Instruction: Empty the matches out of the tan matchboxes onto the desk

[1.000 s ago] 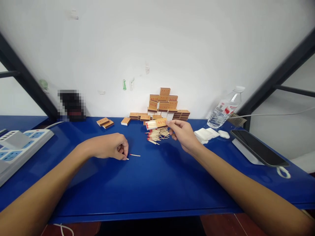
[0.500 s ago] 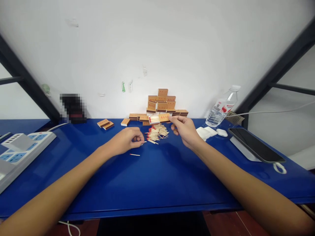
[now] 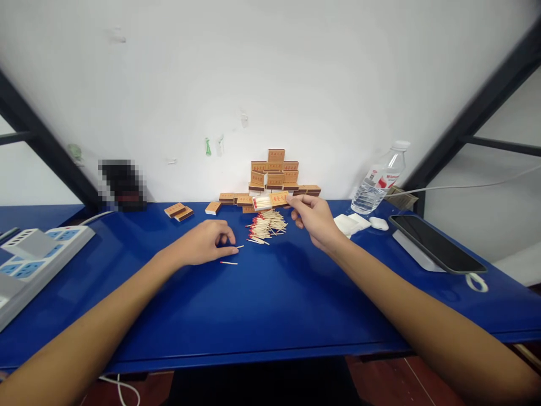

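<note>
My right hand (image 3: 315, 219) pinches the right end of a matchbox (image 3: 279, 198) between thumb and fingers. Its tray is slid out to the left, showing red-headed matches inside. Below the box lies a heap of loose matches (image 3: 268, 224) on the blue table. To the left of the heap, my left hand (image 3: 210, 241) rests low over the table with thumb and forefinger apart. A match (image 3: 240, 247) shows at its thumb tip, partly hidden by the thumb. Another single match (image 3: 229, 263) lies nearer to me.
Behind the heap, a stack of matchboxes (image 3: 275, 179) stands against the wall. Two matchboxes (image 3: 179, 212) and a single one (image 3: 213, 208) lie left. Rightward are a water bottle (image 3: 372, 189), white earphone case (image 3: 379, 224) and phone (image 3: 437, 242); a power strip (image 3: 46, 259) sits far left.
My left thumb and forefinger have parted from their pinch near a match. My right hand still holds the matchbox in about the same place. The whole view has shifted slightly.
</note>
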Available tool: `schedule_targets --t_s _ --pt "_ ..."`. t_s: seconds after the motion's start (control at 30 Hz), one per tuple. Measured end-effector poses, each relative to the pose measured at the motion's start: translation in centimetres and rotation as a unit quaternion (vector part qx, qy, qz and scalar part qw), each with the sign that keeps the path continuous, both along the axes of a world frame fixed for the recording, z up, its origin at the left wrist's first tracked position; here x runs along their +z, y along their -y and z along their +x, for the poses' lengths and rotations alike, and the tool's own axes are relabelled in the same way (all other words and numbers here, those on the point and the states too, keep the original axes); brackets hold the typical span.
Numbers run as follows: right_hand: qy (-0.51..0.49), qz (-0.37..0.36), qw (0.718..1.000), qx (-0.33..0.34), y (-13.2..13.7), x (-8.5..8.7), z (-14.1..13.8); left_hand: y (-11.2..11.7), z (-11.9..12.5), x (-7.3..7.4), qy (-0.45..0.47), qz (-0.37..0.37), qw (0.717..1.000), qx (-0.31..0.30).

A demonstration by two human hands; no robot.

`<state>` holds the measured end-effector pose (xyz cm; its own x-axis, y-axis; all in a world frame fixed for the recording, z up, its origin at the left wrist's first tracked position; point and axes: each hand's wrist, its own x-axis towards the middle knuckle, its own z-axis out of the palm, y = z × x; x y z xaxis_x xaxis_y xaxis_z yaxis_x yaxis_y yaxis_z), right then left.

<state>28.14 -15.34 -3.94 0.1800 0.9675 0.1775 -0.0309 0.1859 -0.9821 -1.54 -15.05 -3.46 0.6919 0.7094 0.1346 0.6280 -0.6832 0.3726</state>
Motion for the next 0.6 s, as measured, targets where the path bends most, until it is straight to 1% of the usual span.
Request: schedule_targets --t_s 0.07,0.13,0.2,0.3,0.37,0.4,0.47,0.5,0.53,0.6 --pt "0.003 0.0 1.0 -0.003 0.0 0.0 0.0 0.3 0.8 -0.5 -0.01 -0.008 1.0 -0.009" --pt "0.004 0.004 1.0 -0.005 -0.1 -0.1 0.0 0.6 1.6 -0.9 -0.013 0.004 1.0 -0.015" --pt "0.003 0.007 1.0 -0.006 -0.2 -0.2 0.1 0.7 2.4 -1.3 -0.005 0.036 0.999 -0.021" --pt "0.006 0.004 1.0 -0.005 -0.2 -0.3 0.1 0.6 3.5 -1.9 0.019 0.104 0.994 -0.025" --pt "0.009 0.001 1.0 -0.006 -0.1 -0.3 0.1 0.6 3.9 -1.9 0.029 0.137 0.99 -0.02" --pt "0.01 0.001 1.0 -0.007 -0.1 -0.2 0.1 0.7 3.8 -1.6 0.036 0.141 0.989 -0.011" --pt "0.004 0.004 1.0 -0.008 -0.1 -0.1 0.1 0.9 3.0 -0.7 0.05 0.113 0.992 0.012" --pt "0.0 0.006 1.0 -0.007 -0.2 -0.1 0.1 1.0 2.4 -0.1 0.049 0.076 0.996 0.019" --pt "-0.005 0.008 1.0 -0.003 -0.2 -0.1 0.1 1.1 1.6 0.5 0.033 0.018 0.999 0.006" --pt "-0.009 0.01 1.0 0.003 -0.2 -0.1 0.2 1.2 0.2 1.6 -0.018 -0.088 0.995 -0.031"
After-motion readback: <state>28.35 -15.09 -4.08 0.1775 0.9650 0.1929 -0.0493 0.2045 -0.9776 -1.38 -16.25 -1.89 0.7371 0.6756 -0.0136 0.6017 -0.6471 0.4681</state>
